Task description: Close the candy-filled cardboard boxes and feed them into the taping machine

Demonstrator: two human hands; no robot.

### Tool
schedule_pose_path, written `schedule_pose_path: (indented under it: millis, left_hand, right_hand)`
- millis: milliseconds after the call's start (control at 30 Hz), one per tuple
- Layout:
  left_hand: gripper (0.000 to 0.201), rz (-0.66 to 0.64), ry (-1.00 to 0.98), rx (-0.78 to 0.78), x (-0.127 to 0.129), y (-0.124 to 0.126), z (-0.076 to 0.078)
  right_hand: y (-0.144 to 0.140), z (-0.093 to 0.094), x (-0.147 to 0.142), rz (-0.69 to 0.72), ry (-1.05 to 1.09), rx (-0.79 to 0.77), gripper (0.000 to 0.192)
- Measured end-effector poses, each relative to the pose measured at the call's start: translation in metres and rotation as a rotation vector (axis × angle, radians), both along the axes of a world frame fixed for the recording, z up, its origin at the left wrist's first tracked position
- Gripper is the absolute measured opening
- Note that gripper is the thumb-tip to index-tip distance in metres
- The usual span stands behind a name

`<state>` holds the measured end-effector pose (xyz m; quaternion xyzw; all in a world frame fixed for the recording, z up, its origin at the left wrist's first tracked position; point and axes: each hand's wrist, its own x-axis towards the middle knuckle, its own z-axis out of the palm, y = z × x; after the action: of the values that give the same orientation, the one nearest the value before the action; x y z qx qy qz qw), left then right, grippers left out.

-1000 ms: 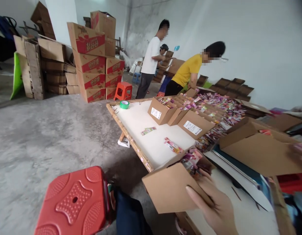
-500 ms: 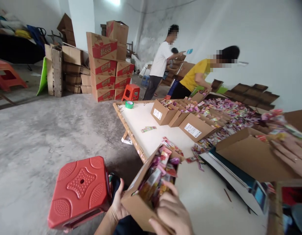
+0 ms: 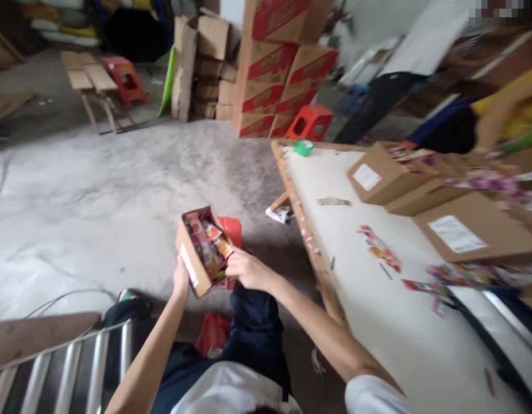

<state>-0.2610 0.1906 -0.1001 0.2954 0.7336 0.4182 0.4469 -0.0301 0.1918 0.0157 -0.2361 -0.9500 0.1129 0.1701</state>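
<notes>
Head view: both hands hold a small cardboard box [image 3: 200,251] over the lap, beside the counter [image 3: 335,230]; the left hand [image 3: 180,280] grips its labelled end; the right hand [image 3: 245,269] grips its far side; the box is open, tilted and full of bright snack packets [image 3: 207,244]; next, it likely needs closing.

Soft, even daylight with faint shadows; motion blur smears the right edge (worst at the top), and wide-angle distortion bends the long white table [image 3: 356,230].

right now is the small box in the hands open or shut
Open. The small cardboard box sits between the left hand and right hand, its top uncovered, with colourful packets showing inside.
</notes>
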Motion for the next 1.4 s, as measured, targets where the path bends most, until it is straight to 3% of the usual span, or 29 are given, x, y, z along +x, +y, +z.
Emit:
schedule_pose_path:
  millis: [100, 167, 267, 400, 500, 600, 767, 900, 1000, 1067, 1200, 1300, 1400]
  left_hand:
    - [0.053, 0.141, 0.185, -0.049, -0.03, -0.003, -0.003]
    - [0.054, 0.145, 0.233, 0.095, -0.046, 0.004, 0.009]
    - [0.057, 0.0, 0.216, 0.39, -0.066, 0.031, 0.039]
    - [0.051, -0.281, 0.021, 0.49, -0.073, 0.067, 0.061]
    - [0.04, -0.208, -0.079, 0.537, -0.067, 0.072, 0.06]
    - [0.037, -0.079, -0.152, 0.564, -0.055, 0.073, 0.058]
    - [0.035, -0.012, -0.146, 0.51, -0.036, 0.079, 0.071]
    - [0.032, 0.061, -0.1, 0.433, -0.03, 0.068, 0.079]
    - [0.031, 0.1, -0.05, 0.433, -0.031, 0.067, 0.061]
    - [0.035, 0.086, -0.118, 0.417, -0.035, 0.067, 0.043]
    - [0.036, -0.037, -0.029, 0.464, -0.041, 0.055, 0.024]
    - [0.026, -0.206, 0.226, 0.54, -0.049, 0.049, 0.031]
    - [0.033, -0.515, 0.454, 0.539, -0.061, 0.056, 0.045]
  right_hand:
    - [0.018, -0.026, -0.003, 0.035, -0.043, -0.108, 0.033]
    - [0.016, -0.032, -0.002, 0.045, -0.068, -0.151, 0.029]
    - [-0.001, -0.029, -0.009, -0.013, 0.022, -0.222, 0.02]
    - [-0.03, -0.024, -0.047, -0.189, 0.139, -0.258, 0.077]
    - [-0.037, -0.03, -0.084, -0.358, 0.086, -0.213, 0.079]
    - [-0.022, -0.038, -0.103, -0.449, 0.086, -0.182, 0.071]
    - [0.015, -0.04, -0.091, -0.444, 0.213, 0.0, 0.058]
    - [0.015, -0.035, -0.089, -0.421, 0.181, 0.171, 0.067]
    - [0.012, -0.054, -0.097, -0.353, 0.064, 0.224, 0.067]
    - [0.009, -0.074, -0.103, -0.297, 0.038, 0.283, 0.063]
    - [0.001, -0.107, -0.113, -0.304, 0.029, 0.348, 0.061]
    - [0.003, -0.119, -0.118, -0.361, 0.053, 0.323, 0.056]
    - [0.008, -0.126, -0.12, -0.411, 0.054, 0.306, 0.05]
